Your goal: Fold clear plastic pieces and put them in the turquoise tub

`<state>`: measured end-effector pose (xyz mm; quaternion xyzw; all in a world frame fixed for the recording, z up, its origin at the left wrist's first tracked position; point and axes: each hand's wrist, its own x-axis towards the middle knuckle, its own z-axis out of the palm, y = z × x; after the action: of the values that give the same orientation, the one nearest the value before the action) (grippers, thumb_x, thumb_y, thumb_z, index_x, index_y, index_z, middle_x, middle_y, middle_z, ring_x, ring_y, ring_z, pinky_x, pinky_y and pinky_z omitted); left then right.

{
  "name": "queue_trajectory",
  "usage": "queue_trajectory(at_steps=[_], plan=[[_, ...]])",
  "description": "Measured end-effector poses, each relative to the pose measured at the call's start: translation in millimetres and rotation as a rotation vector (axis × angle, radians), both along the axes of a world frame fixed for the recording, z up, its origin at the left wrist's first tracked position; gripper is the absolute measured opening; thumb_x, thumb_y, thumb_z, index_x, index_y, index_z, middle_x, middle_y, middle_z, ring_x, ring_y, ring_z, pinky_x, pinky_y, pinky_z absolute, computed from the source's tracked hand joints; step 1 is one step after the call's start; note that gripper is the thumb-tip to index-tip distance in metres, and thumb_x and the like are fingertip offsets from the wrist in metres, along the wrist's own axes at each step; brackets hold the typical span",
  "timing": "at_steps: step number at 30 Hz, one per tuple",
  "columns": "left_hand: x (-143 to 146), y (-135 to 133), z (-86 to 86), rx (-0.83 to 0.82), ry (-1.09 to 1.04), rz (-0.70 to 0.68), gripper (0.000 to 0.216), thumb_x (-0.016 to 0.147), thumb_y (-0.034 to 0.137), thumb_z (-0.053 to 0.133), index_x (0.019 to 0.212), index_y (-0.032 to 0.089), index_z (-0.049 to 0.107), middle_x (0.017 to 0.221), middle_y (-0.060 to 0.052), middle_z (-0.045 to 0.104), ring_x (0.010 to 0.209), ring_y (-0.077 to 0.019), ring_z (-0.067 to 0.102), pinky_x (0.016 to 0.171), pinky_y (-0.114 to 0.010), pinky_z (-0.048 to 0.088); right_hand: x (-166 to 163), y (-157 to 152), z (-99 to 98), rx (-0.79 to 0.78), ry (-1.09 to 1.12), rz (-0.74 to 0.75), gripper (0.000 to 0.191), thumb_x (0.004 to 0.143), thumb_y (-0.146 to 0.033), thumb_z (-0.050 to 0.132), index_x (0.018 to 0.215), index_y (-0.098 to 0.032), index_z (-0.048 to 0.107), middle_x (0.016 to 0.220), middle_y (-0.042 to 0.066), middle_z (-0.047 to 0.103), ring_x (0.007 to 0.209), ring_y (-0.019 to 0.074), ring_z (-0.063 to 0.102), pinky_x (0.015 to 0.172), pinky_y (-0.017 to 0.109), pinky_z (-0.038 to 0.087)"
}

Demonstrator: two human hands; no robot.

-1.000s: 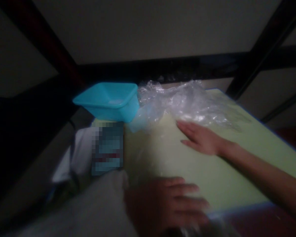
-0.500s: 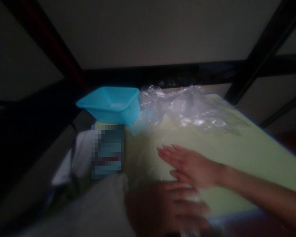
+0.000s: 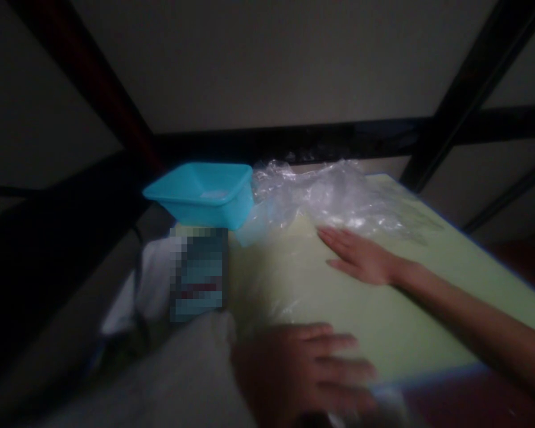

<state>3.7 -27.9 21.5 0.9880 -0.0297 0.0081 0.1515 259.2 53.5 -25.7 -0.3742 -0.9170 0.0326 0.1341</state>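
My left hand (image 3: pixel 303 368) lies at the near edge of the pale yellow tabletop (image 3: pixel 428 309), fingers spread over clear plastic. Farther in, my right hand (image 3: pixel 361 255) rests flat with its fingers stretched out, near the crumpled part of the clear plastic sheet (image 3: pixel 339 193). The plastic bunches up at the back of the table. A thinner, smoother stretch of it seems to run forward to my left hand, but its outline is hard to make out. Neither hand grips anything.
A turquoise plastic basin (image 3: pixel 232 208) stands at the back left, beside the crumpled plastic. In front of it is a blurred-out rectangular object (image 3: pixel 198 276), with white cloth (image 3: pixel 156 273) to its left. Dark beams and a pale wall (image 3: pixel 267 65) rise behind the table.
My right hand has moved away from me, toward the crumpled plastic, and a little right. My left hand stays in nearly the same place, its fingers still spread.
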Motion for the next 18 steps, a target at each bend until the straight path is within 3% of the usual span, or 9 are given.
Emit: queue_trajectory(at_steps=[8, 10, 12, 15, 18], plan=[[0, -9, 4.0, 0.114, -0.086, -0.054, 0.040, 0.096, 0.036, 0.033, 0.132, 0.027, 0.050, 0.149, 0.008, 0.032, 0.140, -0.0205, 0.027, 0.114, -0.041, 0.029, 0, -2, 18.6, 0.057, 0.034, -0.066, 0.057, 0.096, -0.041, 0.038, 0.148, -0.020, 0.024, 0.151, 0.010, 0.028, 0.137, 0.0268, 0.029, 0.111, 0.051, 0.027], [2, -10, 3.3, 0.105, -0.108, -0.002, 0.041, 0.098, 0.037, 0.031, 0.133, 0.022, 0.048, 0.149, 0.004, 0.035, 0.139, -0.0179, 0.029, 0.115, -0.038, 0.027, -8, -7, 24.1, 0.043, 0.096, -0.069, 0.055, 0.096, -0.037, 0.037, 0.147, -0.019, 0.026, 0.148, 0.011, 0.034, 0.136, 0.0260, 0.033, 0.110, 0.051, 0.031], [3, -8, -1.2, 0.076, -0.141, 0.204, 0.049, 0.096, 0.041, 0.034, 0.136, 0.012, 0.042, 0.148, -0.007, 0.036, 0.139, -0.0194, 0.028, 0.116, -0.039, 0.025, -20, -14, 27.0, 0.012, 0.172, -0.041, 0.053, 0.097, -0.034, 0.036, 0.147, -0.019, 0.026, 0.146, 0.011, 0.038, 0.134, 0.0251, 0.036, 0.109, 0.051, 0.033], [3, 1, -15.4, 0.060, -0.194, 0.664, 0.054, 0.093, 0.032, 0.039, 0.139, 0.005, 0.033, 0.149, -0.017, 0.032, 0.140, -0.0241, 0.025, 0.115, -0.044, 0.026, -40, -25, 25.9, -0.047, 0.233, 0.021, 0.051, 0.097, -0.029, 0.034, 0.146, -0.018, 0.027, 0.146, 0.012, 0.039, 0.134, 0.0230, 0.037, 0.109, 0.049, 0.034], [1, 8, -30.2, 0.072, -0.157, 0.815, 0.057, 0.090, 0.034, 0.044, 0.137, 0.003, 0.035, 0.147, -0.022, 0.033, 0.139, -0.0296, 0.027, 0.113, -0.046, 0.030, -54, -31, 20.3, -0.086, 0.225, 0.077, 0.052, 0.097, -0.031, 0.035, 0.146, -0.015, 0.029, 0.147, 0.014, 0.036, 0.136, 0.0225, 0.034, 0.110, 0.046, 0.033]])
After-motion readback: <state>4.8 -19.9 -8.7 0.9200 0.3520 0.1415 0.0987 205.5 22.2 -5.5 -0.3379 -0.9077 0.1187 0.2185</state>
